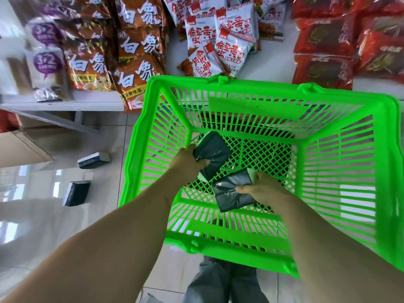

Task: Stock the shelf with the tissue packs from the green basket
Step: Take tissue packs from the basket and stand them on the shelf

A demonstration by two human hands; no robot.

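- Reaching down into the bright green slatted plastic basket [258,99], both bare hands are at its lattice floor in the head view, each already on a dark navy soft-wrapped tissue pack.
- Left hand [189,161] has fingers curled over the near-left end of the far-left tissue pack [213,156]; that pack's long axis runs from far-left to near-right, tilted, with a white end showing at its lower corner.
- Right hand [265,190] pinches the near tissue pack [232,193] from its right side, thumb lying across the top face; this pack's long axis runs roughly near to far, leaning slightly left.
- The two packs sit just beside each other, corners almost touching, near the middle of the basket floor; no other packs show inside.
- Judged from here, the coming lift goes straight up and then far-left, since the white shelf board [65,104] lies beyond the basket's far rim.
- Faint pale script is printed on the near pack, too small to read.
- On the shelf, orange-brown noodle bags [131,77] carry large white characters "白象"; white snack bags [231,55] show red "蟹黄"; purple badges read "32".
- Two more dark packs [76,193] lie on the tiled floor at left.
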